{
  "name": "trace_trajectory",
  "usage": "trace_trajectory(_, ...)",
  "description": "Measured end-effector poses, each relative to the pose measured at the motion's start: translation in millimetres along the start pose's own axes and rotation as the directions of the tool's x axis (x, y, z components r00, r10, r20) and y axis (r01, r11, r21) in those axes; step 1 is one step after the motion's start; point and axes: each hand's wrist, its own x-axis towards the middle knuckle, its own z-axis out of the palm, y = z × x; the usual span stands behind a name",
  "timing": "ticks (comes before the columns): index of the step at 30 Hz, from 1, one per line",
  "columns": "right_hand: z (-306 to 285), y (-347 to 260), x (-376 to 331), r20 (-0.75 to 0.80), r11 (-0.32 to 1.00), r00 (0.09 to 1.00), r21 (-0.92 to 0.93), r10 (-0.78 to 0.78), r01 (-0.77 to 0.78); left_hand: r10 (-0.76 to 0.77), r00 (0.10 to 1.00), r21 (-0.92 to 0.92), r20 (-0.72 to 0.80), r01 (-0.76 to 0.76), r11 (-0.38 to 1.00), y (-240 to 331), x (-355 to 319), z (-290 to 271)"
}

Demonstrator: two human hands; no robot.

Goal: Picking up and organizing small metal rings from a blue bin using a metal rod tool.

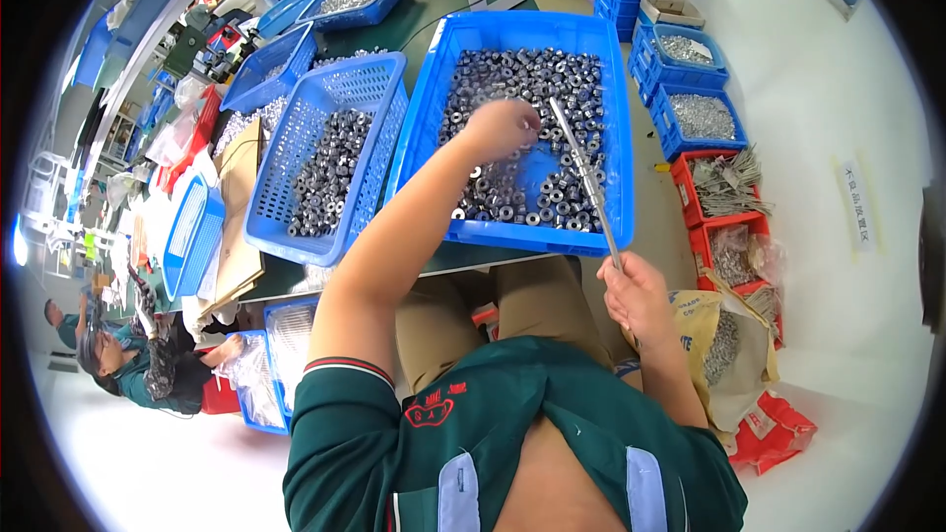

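My right hand (636,296) is closed around the lower end of a long thin metal rod (575,148). The rod slants up and to the left over a blue tub (463,232), and thicker metal sections show along it. Inside the tub lie many small ring-shaped metal parts (512,74), with a patch of bare blue bottom near the middle. Over these parts, left of the rod's upper end, is my left hand (505,130). Its fingers are curled together, and whatever they pinch is too small and blurred to make out.
Left of the tub stands a perforated blue basket (379,89) holding similar rings. Cardboard (239,177) and more baskets lie further left. Red bins (695,177) and an open sack (739,345) stand on the right. Another person (148,369) sits at the far left.
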Motion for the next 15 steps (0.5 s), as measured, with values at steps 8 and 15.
trace_trajectory(8,-6,-1,-2,0.042,0.999,0.999,-0.032,-0.022,0.023,0.035,0.969,-0.969,0.244,0.245,-0.033,13,-7,-28)
trace_trajectory(15,-9,0,0,0.062,0.996,0.998,-0.076,-0.031,0.036,0.065,0.954,-0.956,0.294,0.294,0.017,22,-9,-29)
